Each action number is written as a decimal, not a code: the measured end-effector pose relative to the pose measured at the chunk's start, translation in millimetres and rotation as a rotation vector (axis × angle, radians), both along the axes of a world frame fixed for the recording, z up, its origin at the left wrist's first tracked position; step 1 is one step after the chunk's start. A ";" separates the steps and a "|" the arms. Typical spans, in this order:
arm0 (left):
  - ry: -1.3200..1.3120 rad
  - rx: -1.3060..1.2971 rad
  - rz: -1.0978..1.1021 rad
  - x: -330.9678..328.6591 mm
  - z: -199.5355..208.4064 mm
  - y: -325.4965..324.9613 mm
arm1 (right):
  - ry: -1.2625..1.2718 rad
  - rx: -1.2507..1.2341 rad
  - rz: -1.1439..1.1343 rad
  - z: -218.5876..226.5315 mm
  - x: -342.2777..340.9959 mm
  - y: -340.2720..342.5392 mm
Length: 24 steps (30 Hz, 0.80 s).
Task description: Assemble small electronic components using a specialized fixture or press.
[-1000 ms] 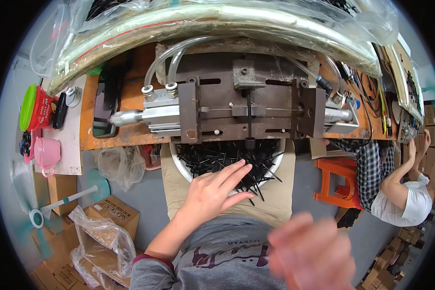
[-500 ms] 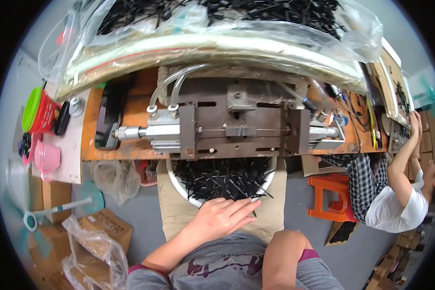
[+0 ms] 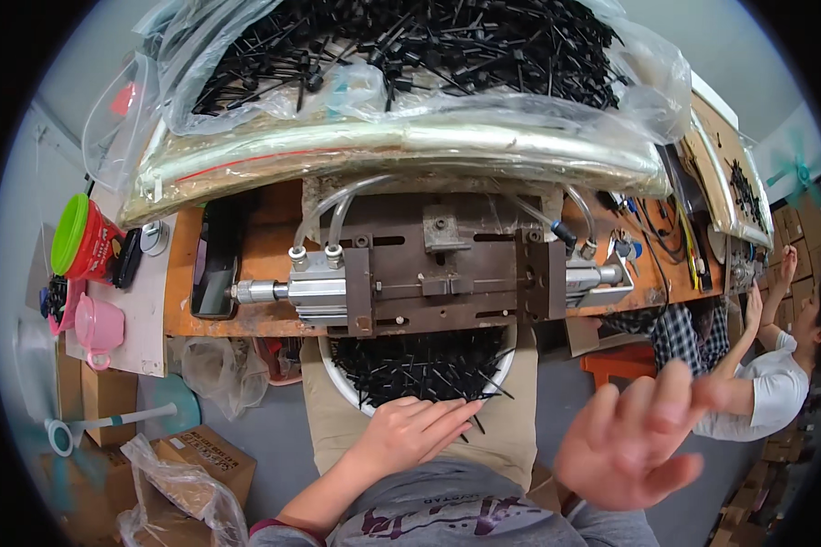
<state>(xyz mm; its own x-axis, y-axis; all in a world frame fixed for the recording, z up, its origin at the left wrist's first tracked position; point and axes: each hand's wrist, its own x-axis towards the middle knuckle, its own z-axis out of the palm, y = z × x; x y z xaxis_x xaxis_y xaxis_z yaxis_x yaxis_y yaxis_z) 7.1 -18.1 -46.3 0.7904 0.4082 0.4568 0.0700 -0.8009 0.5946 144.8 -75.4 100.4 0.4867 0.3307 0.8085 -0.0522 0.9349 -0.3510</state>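
The right hand [image 3: 628, 444], out of view half a second ago, now hangs in the air at the near right, its fingers parted and loosely bent. The left hand [image 3: 412, 436] rests at the near edge of the white basin [image 3: 345, 390], fingers stretched out side by side; whether they pinch anything cannot be told. Black rods [image 3: 420, 365] fill the basin, just near of the brown metal fixture [image 3: 395, 264].

Right hand [image 3: 622, 445] back in view (fingers [image 3: 673, 392] partly bent).
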 end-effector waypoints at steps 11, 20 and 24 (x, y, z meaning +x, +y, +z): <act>-0.037 -0.001 -0.019 -4.2 -10.7 -3.7 | -0.040 0.168 -0.023 7.1 -8.4 -20.7; -0.027 -0.014 -0.026 6.5 -5.0 -3.4 | -0.076 0.164 -0.009 9.8 -6.8 -26.4; -0.019 -0.009 -0.011 3.1 -8.3 -2.9 | -0.094 0.051 0.040 8.0 8.2 -16.2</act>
<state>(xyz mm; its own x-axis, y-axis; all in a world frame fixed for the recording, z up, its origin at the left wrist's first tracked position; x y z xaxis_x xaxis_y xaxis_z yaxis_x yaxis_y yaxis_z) 10.2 -21.0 -54.6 0.7864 0.4035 0.4678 0.0498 -0.7961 0.6031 153.1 -91.5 108.4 0.3953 0.3059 0.8661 -0.0594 0.9495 -0.3082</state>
